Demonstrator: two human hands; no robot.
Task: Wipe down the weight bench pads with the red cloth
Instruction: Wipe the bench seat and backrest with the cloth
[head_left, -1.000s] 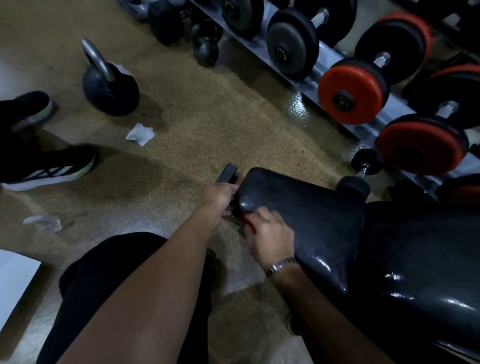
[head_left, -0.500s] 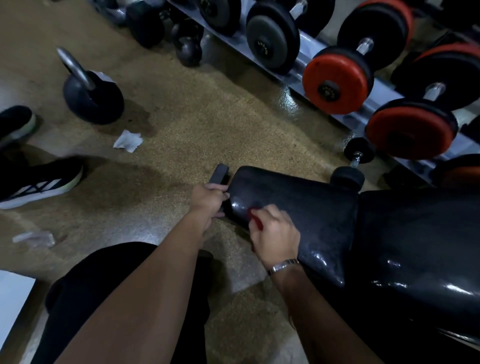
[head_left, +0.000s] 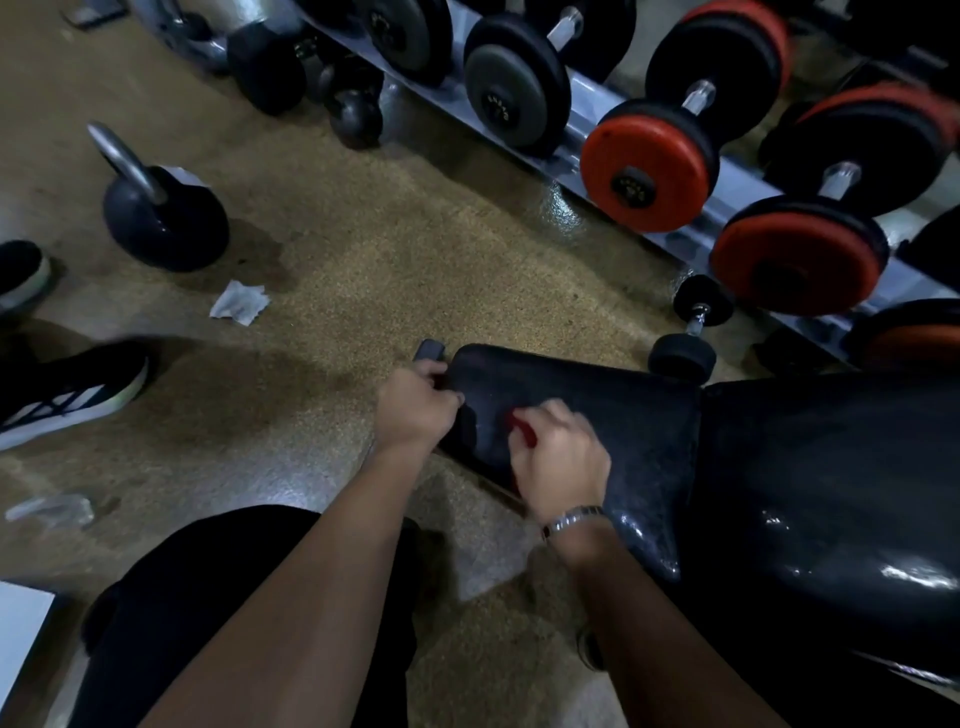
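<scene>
The black weight bench has a smaller seat pad (head_left: 613, 415) at centre and a larger glossy back pad (head_left: 831, 493) to the right. My right hand (head_left: 563, 460) is closed on the red cloth (head_left: 522, 428) and presses it onto the seat pad near its left end; only a small red edge shows under the fingers. My left hand (head_left: 415, 410) grips the left end of the seat pad, beside the bench's black foot cap (head_left: 430, 351).
A dumbbell rack (head_left: 649, 135) with black and red dumbbells runs along the top right. A small dumbbell (head_left: 693, 332) lies behind the seat pad. A kettlebell (head_left: 156, 208), a crumpled paper (head_left: 239, 304) and another person's shoes (head_left: 67, 389) are on the floor at left.
My right hand has slid the red cloth a little further onto the seat pad, away from its near edge. My left hand has kept its grip on the pad's end. The view shifted slightly.
</scene>
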